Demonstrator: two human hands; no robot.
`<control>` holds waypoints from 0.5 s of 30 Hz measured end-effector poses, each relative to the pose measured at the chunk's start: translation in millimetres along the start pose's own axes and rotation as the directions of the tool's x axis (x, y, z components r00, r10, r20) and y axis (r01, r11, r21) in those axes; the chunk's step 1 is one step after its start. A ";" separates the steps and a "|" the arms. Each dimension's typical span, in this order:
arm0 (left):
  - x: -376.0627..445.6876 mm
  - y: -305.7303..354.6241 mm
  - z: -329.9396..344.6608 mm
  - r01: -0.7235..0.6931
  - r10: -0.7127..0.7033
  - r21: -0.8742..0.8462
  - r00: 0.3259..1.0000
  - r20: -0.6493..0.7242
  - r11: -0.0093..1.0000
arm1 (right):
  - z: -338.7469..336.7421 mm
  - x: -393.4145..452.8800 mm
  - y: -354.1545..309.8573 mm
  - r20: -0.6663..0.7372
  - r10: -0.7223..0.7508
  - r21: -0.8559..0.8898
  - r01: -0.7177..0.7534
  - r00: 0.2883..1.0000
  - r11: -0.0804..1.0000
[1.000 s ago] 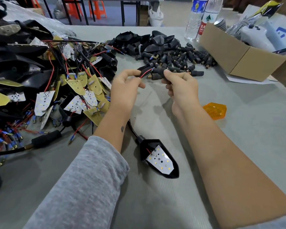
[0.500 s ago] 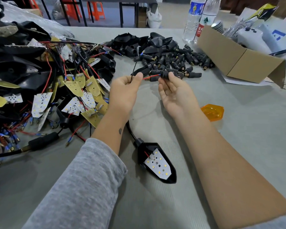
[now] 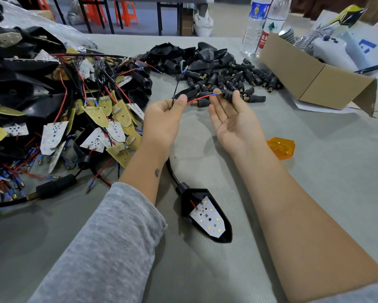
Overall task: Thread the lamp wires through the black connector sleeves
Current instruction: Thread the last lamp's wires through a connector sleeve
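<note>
Step in hand, by the look of it: feeding first wire into a sleeve. Not yet through.

Left hand [image 3: 161, 121] pinched shut, thumb on top, on red wire [image 3: 198, 99] and black wire [image 3: 176, 89] together. Red wire stretched rightward, blue-tipped end reaching the mouth of the black sleeve [image 3: 227, 94]. Black wire sticking up and away from the pinch, free end loose above the pile.

Right hand [image 3: 234, 121] palm up, mostly spread; only fingertips closed on the sleeve, held level with the wire tip. Hands apart, joined only by the red wire.

Lamp [image 3: 206, 214] flat on the grey table [image 3: 315, 193], near the body, between the forearms, white LED board facing up. Black lead from its neck running up under the left wrist toward the pinch.

Next move likely calls for: steady sleeve, tip lined up with the bore, short push from the left, then regrip closer. Black wire to follow; cannot tell whether into same sleeve.

Spare sleeves [image 3: 238, 78] heaped just beyond the fingers. Orange lens [image 3: 281, 147] right of the right wrist.
</note>
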State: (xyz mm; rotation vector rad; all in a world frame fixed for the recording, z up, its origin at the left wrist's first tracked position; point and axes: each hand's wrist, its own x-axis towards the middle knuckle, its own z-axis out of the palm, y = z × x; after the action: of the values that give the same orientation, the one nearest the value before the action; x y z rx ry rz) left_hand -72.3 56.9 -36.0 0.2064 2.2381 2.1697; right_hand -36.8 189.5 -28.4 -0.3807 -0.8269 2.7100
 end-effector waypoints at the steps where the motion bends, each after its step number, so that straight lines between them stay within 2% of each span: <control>1: -0.3 0.4 0.2 0.001 -0.001 0.001 1.000 0.001 1.000 | 0.0 0.0 0.3 0.001 0.002 0.004 -0.002 1.000 1.000; 9: -1.3 2.4 0.3 -0.008 0.008 0.012 1.000 0.011 1.000 | -0.2 1.2 0.2 -0.005 -0.010 -0.045 0.010 1.000 0.999; 12: -1.5 1.5 0.5 -0.027 0.027 0.033 1.000 0.013 0.999 | -1.4 1.2 1.6 0.026 -0.038 -0.135 0.041 0.999 0.990; 15: -1.8 0.6 1.1 -0.045 0.042 0.069 0.999 0.033 0.997 | -0.7 -1.3 3.4 0.125 -0.079 -0.333 0.117 0.989 0.936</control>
State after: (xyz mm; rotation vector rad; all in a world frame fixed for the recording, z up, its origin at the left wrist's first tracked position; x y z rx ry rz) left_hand -70.4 57.8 -35.6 0.2914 2.3150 2.0954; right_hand -36.0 186.7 -30.7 -0.2528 -1.3162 2.5114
